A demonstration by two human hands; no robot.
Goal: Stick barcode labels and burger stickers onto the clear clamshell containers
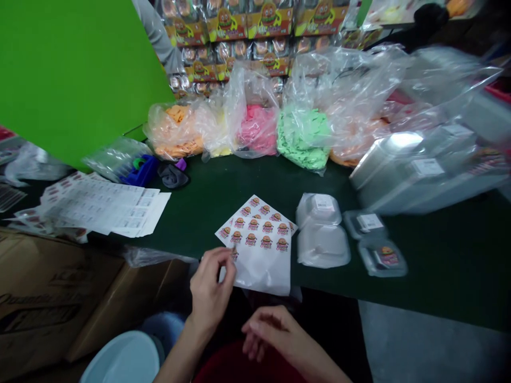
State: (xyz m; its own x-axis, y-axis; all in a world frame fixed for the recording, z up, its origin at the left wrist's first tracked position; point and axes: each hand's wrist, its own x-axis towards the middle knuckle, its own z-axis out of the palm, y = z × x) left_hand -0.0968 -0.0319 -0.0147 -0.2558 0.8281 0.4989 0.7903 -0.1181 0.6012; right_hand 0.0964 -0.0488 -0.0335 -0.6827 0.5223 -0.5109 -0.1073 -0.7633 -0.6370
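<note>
A white sheet of burger stickers [265, 268] lies at the table's front edge, its upper rows filled with printed cartoon burgers and its lower part blank. A second sticker sheet [261, 203] lies turned beneath it. My left hand [211, 279] is at the front sheet's left edge, thumb and forefinger pinched on a burger sticker [235, 255] that the fingertips partly cover. Below the table edge, over my lap, my right hand [273, 332] hangs with loosely bent fingers and holds nothing. Right of the sheets are a hinged clear plastic box [323, 244] and a smaller labelled one [383, 258].
Bags of orange [178, 143], pink [259, 130] and green pieces [305, 138] line the back. Stacked clear boxes [423, 170] stand right. Label sheets [115, 205] and a blue tape dispenser [139, 170] lie left. Below are cartons [48, 303] and a pale tub [123, 359].
</note>
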